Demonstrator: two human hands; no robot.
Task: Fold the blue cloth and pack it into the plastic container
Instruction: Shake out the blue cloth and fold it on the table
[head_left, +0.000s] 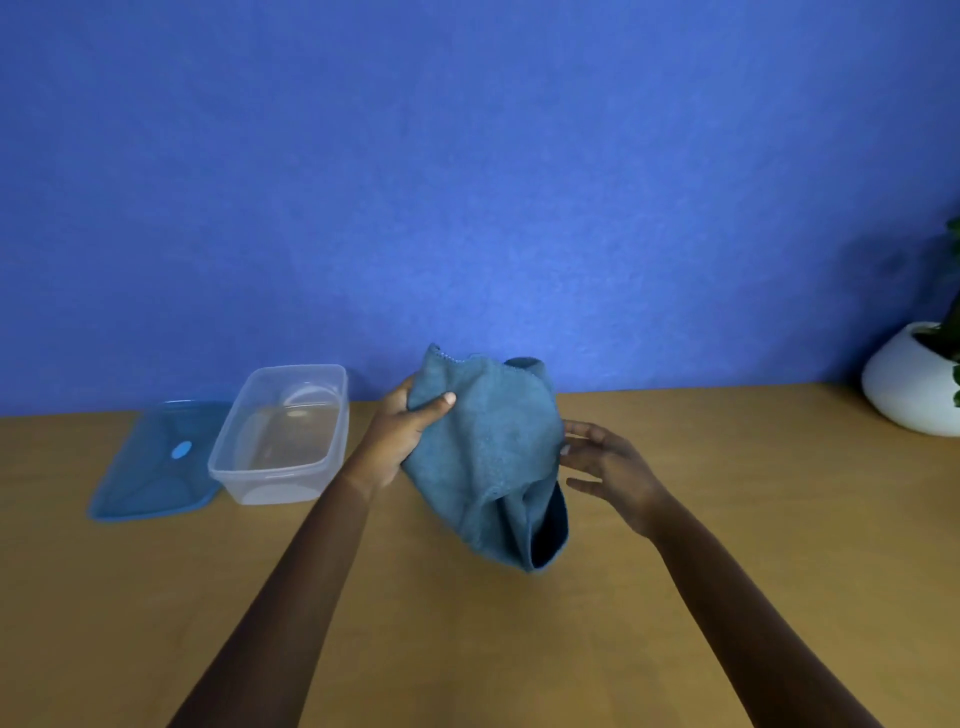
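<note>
The blue cloth (488, 457) hangs in the air over the wooden table (727, 519), near the middle. It is bunched up and droopy, with loose folds at the bottom, and its low end is close to the table top. The left hand (402, 436) holds the cloth by its left upper part, with the thumb pressed on the front and the other fingers tucked behind it. The right hand (608, 462) is at the right edge of the cloth with its fingers spread open and loose, holding nothing; the fingertips are at the cloth's edge, but it is hard to tell if they touch. To the left of the hands sits the clear plastic container (283, 431) with nothing inside. A blue lid (156, 467) lies flat just beside it, on its left. Far off at the right edge is a white pot (906, 382) with a green plant. Behind everything is a blue wall (467, 182).
</note>
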